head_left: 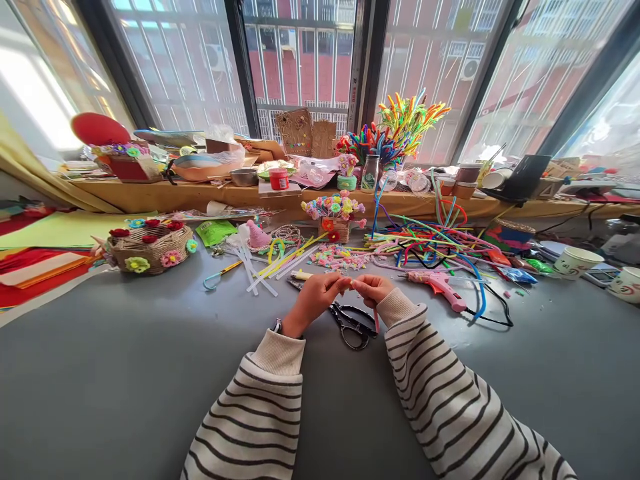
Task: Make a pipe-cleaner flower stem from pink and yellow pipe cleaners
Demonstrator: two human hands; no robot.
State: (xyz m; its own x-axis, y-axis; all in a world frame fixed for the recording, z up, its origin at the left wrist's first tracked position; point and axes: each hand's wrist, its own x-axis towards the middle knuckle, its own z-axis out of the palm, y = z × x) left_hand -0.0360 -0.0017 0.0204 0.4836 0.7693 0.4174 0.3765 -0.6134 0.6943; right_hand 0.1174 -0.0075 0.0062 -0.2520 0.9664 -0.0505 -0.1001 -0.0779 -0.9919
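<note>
Windows (300,57): dark-framed, pale bars (316,77) behind
Outside: reddish building (267,73), air-conditioner units (469,69)
Light: daylight, brightest at far left
Ledge (210,195): brown, beneath the windows
Curtain (30,161): yellow, at left
Bench (125,373): grey, faintly glossy

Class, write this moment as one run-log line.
left hand: pinched | right hand: pinched, close to left | anything held: too small to tell | nearby: black loop-handled scissors, pink plastic glue gun

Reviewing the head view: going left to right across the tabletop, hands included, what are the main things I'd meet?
Flower-trimmed woven basket → green packet → left hand → right hand → pink glue gun → first paper cup → second paper cup.
</note>
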